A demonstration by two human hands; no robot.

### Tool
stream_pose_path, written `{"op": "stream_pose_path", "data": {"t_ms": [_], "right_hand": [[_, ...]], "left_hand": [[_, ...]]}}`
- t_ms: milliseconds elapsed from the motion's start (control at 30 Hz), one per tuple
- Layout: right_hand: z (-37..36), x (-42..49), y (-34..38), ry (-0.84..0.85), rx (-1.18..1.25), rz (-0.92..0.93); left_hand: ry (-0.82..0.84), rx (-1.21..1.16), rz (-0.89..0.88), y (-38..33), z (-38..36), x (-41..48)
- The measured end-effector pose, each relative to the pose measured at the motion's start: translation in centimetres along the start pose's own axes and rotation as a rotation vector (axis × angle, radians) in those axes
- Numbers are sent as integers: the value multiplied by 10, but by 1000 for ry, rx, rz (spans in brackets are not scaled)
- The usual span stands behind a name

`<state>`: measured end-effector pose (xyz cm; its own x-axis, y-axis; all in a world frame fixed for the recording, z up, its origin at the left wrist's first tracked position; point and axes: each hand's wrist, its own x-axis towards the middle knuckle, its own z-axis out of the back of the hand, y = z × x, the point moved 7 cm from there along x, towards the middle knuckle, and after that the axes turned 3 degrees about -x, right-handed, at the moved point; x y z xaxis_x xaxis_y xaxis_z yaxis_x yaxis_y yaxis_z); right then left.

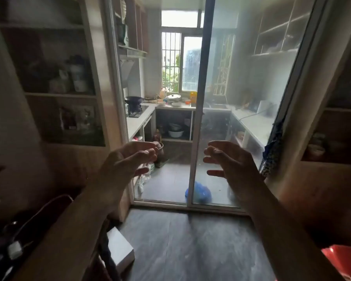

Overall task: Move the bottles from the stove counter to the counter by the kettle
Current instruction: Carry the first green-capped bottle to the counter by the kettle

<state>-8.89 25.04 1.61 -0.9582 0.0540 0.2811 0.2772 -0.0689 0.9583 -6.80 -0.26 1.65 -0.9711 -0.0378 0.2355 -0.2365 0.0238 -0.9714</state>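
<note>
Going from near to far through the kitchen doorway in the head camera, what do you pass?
Left hand and right hand → blue bag on the floor → black wok on the stove → barred window.

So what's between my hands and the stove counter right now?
In the head view, both hands, left and right, are empty outside the kitchen. Bare floor and the open side of the sliding glass door precede the stove counter.

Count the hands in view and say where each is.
2. The left hand is raised before the open doorway; the right hand is before the glass door. Both empty.
</note>
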Motion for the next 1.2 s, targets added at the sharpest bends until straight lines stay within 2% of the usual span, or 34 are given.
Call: {"op": "stream_pose_path", "data": {"t_ms": [200,367,600,833,1200], "right_hand": [[-28,91,-11,-48,8,1],[-47,172,-49,-34,23,-26],[-58,309,-108,18,67,-13],[-72,450,-135,56,93,-25],[-150,619,-210,84,16,-68]], "left_hand": [[28,-16,19,15,23,93],[33,-26,27,39,33,170],[-91,14,62,88,27,308],[-115,42,105,115,22,435],[-149,35,128,193,80,619]]}}
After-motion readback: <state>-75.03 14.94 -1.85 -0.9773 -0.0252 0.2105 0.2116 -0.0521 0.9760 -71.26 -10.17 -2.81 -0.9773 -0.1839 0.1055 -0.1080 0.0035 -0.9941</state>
